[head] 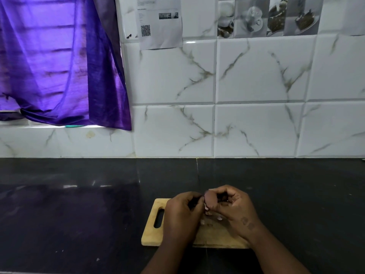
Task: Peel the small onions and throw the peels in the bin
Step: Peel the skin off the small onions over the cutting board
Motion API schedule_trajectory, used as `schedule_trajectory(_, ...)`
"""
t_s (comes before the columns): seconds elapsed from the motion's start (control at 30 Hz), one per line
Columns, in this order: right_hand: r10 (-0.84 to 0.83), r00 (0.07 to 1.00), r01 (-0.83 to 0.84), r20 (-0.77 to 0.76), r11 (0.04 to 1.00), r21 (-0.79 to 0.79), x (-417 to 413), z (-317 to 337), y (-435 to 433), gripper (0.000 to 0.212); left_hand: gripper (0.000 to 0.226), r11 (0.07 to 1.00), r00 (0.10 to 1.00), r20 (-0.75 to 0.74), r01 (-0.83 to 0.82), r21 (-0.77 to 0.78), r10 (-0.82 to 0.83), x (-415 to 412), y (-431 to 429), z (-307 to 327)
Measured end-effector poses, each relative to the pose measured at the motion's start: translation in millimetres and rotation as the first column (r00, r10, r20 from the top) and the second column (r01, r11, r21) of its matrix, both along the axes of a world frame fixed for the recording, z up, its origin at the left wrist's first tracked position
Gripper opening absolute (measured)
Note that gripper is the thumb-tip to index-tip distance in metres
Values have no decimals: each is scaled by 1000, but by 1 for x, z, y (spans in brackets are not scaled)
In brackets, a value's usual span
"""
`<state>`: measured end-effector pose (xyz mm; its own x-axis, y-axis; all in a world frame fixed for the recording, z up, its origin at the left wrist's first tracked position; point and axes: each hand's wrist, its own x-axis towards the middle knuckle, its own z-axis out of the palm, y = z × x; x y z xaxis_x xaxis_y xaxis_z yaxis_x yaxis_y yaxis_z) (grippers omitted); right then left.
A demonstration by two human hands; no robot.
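A small reddish-brown onion point(210, 200) is held above a wooden cutting board point(151, 230) on the black counter. My right hand point(235, 208) grips the onion from the right, fingers curled around it. My left hand point(182, 210) is closed at the onion's left side, fingertips pinching at its skin. A few pale bits of peel point(208, 213) show under the hands on the board. Much of the board's middle is hidden by my hands. No bin is in view.
The black counter point(79, 204) runs left and right of the board. A white marble-patterned tiled wall point(256, 95) stands behind, with a printed paper sheet point(160, 22) stuck on it. A purple curtain point(59, 66) hangs at the upper left over a window sill.
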<state>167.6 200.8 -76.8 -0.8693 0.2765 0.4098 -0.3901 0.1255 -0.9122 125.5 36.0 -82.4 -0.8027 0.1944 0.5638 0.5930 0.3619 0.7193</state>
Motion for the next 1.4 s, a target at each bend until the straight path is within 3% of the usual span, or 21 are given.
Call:
schedule_trajectory(0.4, -12, 1000, 12, 15, 1000, 29, -1, 0, -1, 31, 12, 999, 1000, -15, 19, -29, -20, 2, -1, 1)
schedule_trajectory(0.77, -12, 1000, 10, 18, 996, 93, 1, -1, 2, 27, 15, 987, 990, -136, -63, -148, 43, 3, 2, -3)
schedule_trajectory(0.93, -1, 1000, 0, 11, 997, 73, -2, -4, 3, 28, 5, 983, 982, -178, -88, -159, 59, 1, 5, -4)
schedule_trajectory(1.27, 35, 999, -35, 6, 997, 67, -3, -6, 4, 28, 37, 977, 979, -201, -85, -196, 45, 0, 7, -8)
schedule_trajectory(1.4, 41, 999, -40, -11, 998, 53, -4, -6, 4, 28, 28, 968, 983, -179, -73, -241, 29, 2, 6, -4)
